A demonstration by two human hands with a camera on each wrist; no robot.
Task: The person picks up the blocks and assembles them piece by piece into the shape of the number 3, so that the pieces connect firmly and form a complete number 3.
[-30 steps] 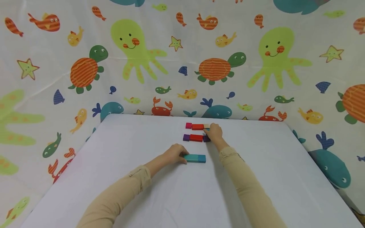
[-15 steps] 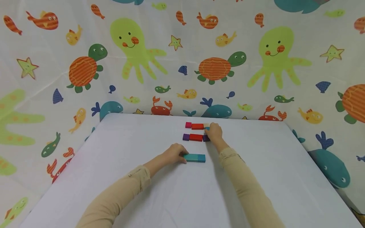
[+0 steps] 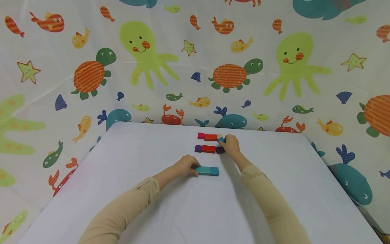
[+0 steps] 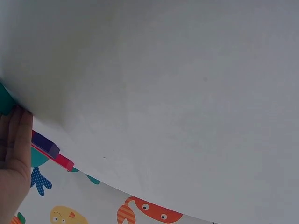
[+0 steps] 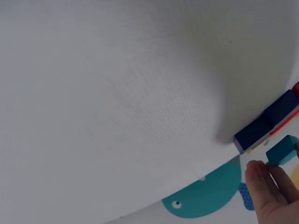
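In the head view my left hand [image 3: 185, 165] grips the left end of a teal block [image 3: 202, 170], thumb on the near side and fingers on the far side. A blue block [image 3: 214, 171] adjoins its right end. At the back, my right hand [image 3: 230, 145] pinches a small blue block [image 3: 221, 139] between thumb and fingers. That same blue block [image 5: 281, 150] appears raised and tilted in the right wrist view. The held block is beside a far row with a pink block [image 3: 200, 135], a red block [image 3: 210, 137] and a partly hidden cream block [image 3: 219, 136].
Between the far row and the teal block lies another row: a purple block [image 3: 198, 148], a red block [image 3: 208, 149] and a dark purple block [image 3: 219, 149] under my right wrist. A white table [image 3: 164, 142] carries everything, backed by a sea-animal curtain [image 3: 182, 67].
My right hand has shifted slightly right, and the small blue block it pinches now shows more and sits at a slant. My left hand keeps its grip on the teal block.
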